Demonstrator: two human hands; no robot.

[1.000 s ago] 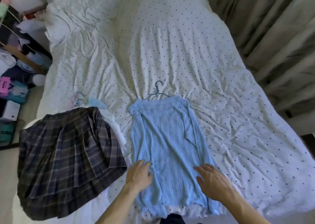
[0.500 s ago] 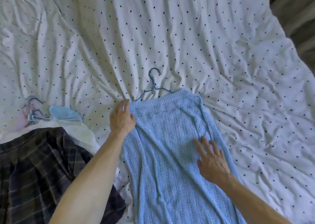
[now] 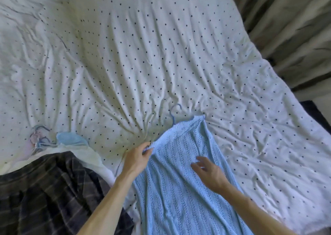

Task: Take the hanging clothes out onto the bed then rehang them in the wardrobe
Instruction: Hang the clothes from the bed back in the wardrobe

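Left hand (image 3: 137, 158) shifted, pinching blue knit (image 3: 179, 195) edge.

**Matt cloth all over, one thin hanger**

The bed cover (image 3: 161, 47) is matt white cloth with small dark dots, heavily creased. The pale blue knit (image 3: 179, 190) on it is soft, open lacy yarn work with a ribbed band at the top. Its hanger (image 3: 173, 119) is thin, blue and wire-like; metal or plastic, I cannot tell. At the bed's near left corner, the plaid skirt (image 3: 44, 190) is dark, dull woven cloth. Beyond the right edge, the curtain (image 3: 295, 29) is dull beige fabric.
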